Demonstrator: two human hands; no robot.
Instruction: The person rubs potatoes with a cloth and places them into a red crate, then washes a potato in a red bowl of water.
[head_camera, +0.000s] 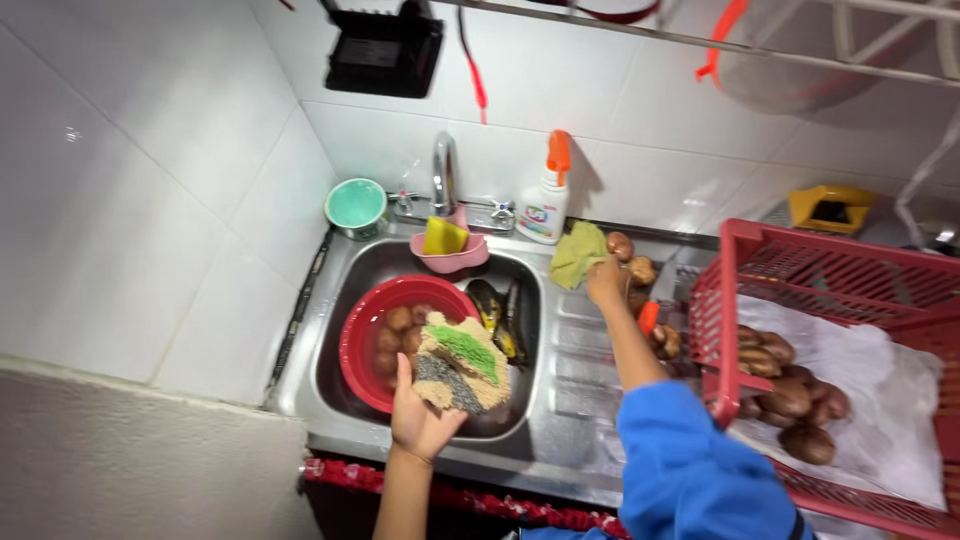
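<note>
Over the sink (345, 290), the left hand (420, 420) holds up a worn scrub pad (462, 365), tan at the edges with a green patch and a dark grey one; its grip is clamped on the pad's lower edge, thumb on top. Just beneath and to the left of the pad sits a red bowl (358, 340) of water with several brown potatoes (395, 328) soaking in it. Beside the bowl, still inside the sink, lie some dark, shiny pieces I cannot identify.

Across the draining board the right hand (607, 282), on an arm in a blue sleeve (690, 470), reaches to a small heap of potatoes (632, 262) next to a yellow-green cloth (578, 255). Its grip looks curled together against the heap, but whether it has closed on a potato I cannot tell. An orange-handled tool (648, 318) lies just beside that forearm.

Behind the sink stand the tap (444, 172), a pink holder with a yellow sponge (446, 238), a teal cup (356, 206) and a white bottle with an orange sprayer (545, 200). To the right, a red crate (740, 270) lined with white cloth holds more potatoes.

As I judge it, the pad is pinched only at one edge and could slip into the bowl. The loose heap near the sink's rim could roll if nudged, and the reaching forearm might knock the orange-handled tool.
</note>
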